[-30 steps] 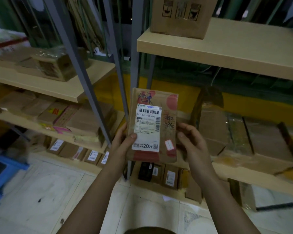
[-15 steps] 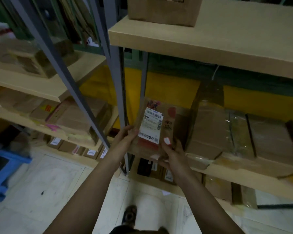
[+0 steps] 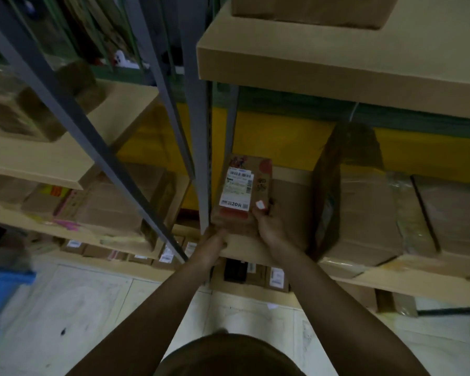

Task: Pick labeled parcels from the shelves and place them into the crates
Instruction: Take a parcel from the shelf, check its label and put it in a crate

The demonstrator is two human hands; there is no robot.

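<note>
Parcel point(image 3: 241, 189) now farther out, over shelf point(image 3: 364, 280); left grip point(image 3: 214, 240), right grip point(image 3: 266, 223) both curled round lower end. Keep level, avoid post point(image 3: 204, 158).

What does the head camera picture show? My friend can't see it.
A left hand and a right hand hold a small brown parcel with a white label at the edge of a shelf, beside a grey post. Bigger taped boxes sit to its right.

Two slim bare forearms point(image 3: 158, 302) run uncovered to the lower edge, ending in the bare left hand point(image 3: 212, 241) and bare right hand point(image 3: 267, 226). A blurred dark brown rounded shape point(image 3: 228, 356), clothing or body, fills bottom centre.
</note>
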